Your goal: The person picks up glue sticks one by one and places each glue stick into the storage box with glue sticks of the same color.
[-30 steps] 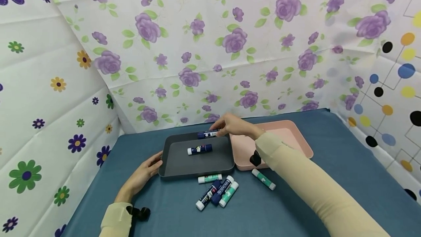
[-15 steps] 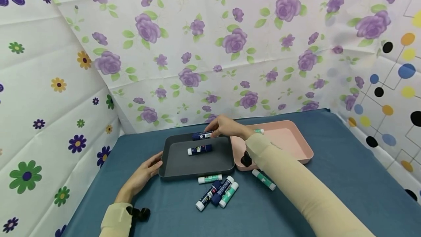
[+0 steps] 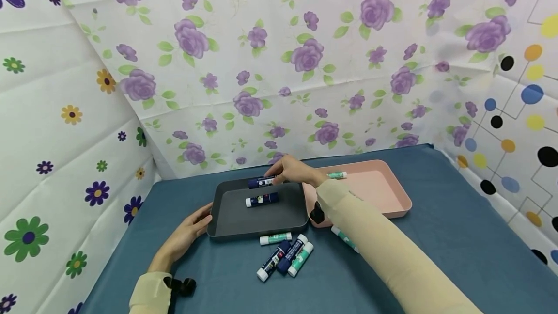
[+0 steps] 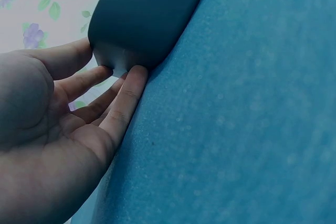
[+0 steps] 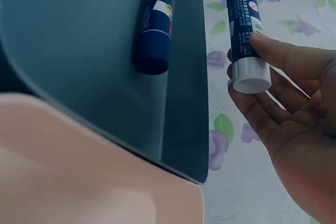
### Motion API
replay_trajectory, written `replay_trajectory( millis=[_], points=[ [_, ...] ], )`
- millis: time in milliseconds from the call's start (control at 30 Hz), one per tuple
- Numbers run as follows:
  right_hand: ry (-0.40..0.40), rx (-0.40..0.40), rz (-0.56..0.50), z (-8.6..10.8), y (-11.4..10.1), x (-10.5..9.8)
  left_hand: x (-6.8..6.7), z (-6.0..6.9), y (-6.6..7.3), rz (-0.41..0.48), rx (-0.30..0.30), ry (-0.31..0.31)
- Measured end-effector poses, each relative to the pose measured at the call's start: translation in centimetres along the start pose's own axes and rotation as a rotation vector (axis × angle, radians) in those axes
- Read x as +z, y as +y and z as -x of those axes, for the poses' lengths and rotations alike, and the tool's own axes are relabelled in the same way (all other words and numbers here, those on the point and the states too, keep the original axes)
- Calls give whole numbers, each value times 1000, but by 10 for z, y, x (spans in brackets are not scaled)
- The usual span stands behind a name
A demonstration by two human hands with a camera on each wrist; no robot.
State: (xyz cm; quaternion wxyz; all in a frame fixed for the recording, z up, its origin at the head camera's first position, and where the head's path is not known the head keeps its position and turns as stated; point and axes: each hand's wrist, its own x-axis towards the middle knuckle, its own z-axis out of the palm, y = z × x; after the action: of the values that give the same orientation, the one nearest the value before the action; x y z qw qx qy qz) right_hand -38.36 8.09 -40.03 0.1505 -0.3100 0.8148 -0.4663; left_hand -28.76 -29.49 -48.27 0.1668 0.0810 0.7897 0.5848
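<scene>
Purple-flowered white sheeting [image 3: 244, 69] backs a blue cloth-covered table [image 3: 444, 227]. One navy cylindrical glue stick [image 3: 258, 182], pinched by the right hand [image 3: 294, 169], is near the far rim of a dark grey rectangular tray [image 3: 240, 222]; only the right wrist view shows its white end [image 5: 251, 75]. The left hand [image 3: 188, 231], fingers [image 4: 124, 103] loosely extended, touches the tray's corner.

In the head view I record a table [image 3: 453, 227] covered in blue cloth. Behind its far edge I find a white sheet of purple roses [image 3: 279, 71] and green leaves, lightly creased. Along the left edge I note a white sheet of multicoloured daisies [image 3: 83, 139], with slanting folds. Beyond the far right corner I log a white dotted sheet [image 3: 519, 130] with thin connecting lines. Lighting: soft and diffuse.
</scene>
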Motion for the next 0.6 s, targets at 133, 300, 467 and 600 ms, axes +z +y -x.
replay_trajectory(
  millis=[133, 300, 467, 600],
  points=[
    [-1, -3, -8, -4, 2, 2, -1, 0, 0, 1, -3, 1],
    [13, 23, 1, -6, 6, 7, 0, -2, -1, 6, -8, -1],
    [33, 43, 28, -9, 9, 11, 0, -1, 0, 6, -17, 2],
    [46, 47, 39, -11, 10, 13, -1, -1, 0, 8, -21, 5]
  ],
)
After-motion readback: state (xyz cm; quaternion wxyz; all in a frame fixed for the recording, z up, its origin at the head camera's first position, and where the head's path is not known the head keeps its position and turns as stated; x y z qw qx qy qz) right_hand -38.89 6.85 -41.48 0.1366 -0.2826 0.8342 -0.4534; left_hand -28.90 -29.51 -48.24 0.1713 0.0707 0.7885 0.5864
